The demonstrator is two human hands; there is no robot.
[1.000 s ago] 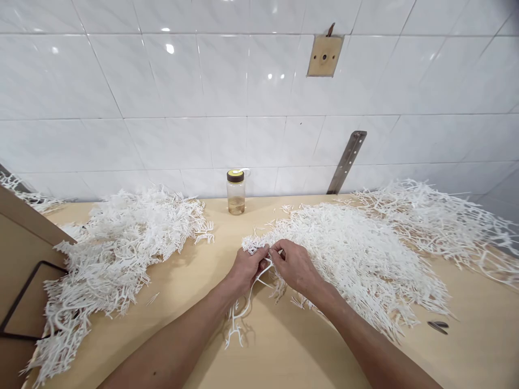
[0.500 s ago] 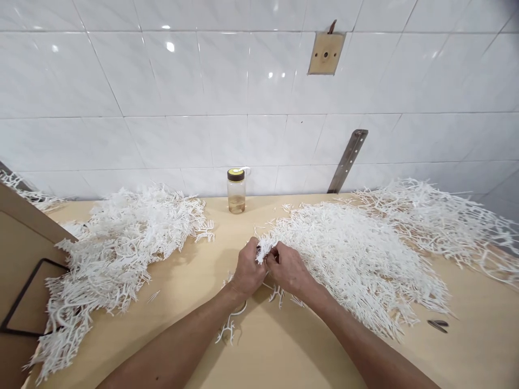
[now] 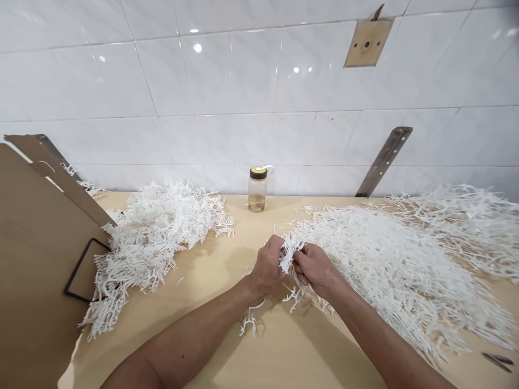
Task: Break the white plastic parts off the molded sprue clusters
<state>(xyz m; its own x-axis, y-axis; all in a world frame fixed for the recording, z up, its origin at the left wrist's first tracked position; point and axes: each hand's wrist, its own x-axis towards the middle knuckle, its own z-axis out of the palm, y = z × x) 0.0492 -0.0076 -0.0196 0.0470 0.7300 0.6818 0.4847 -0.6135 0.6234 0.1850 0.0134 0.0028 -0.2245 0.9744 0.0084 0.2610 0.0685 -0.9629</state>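
Observation:
My left hand (image 3: 269, 266) is closed round a bunch of white branching plastic sprigs (image 3: 288, 252), whose tips stick out above the fist. Close beside it on the right, my right hand (image 3: 315, 268) pinches at the edge of the same bunch with thumb and fingers. Loose sprigs dangle or lie below the hands, one of them a curved forked sprig (image 3: 250, 322) under my left wrist. A large heap of white sprigs (image 3: 377, 265) spreads over the table just right of my right hand.
Another white heap (image 3: 162, 232) lies at the left, against a cardboard box (image 3: 36, 259). A jar with a dark-rimmed lid (image 3: 257, 189) stands near the tiled wall. Small metal snips (image 3: 498, 361) rest at the right. Behind is a metal bracket (image 3: 384, 162). The table (image 3: 279, 356) is pale wood.
My view has turned left, so everything sits further right and more of the box shows. My right hand has drawn slightly apart from the left; the bunch stays in the left fist.

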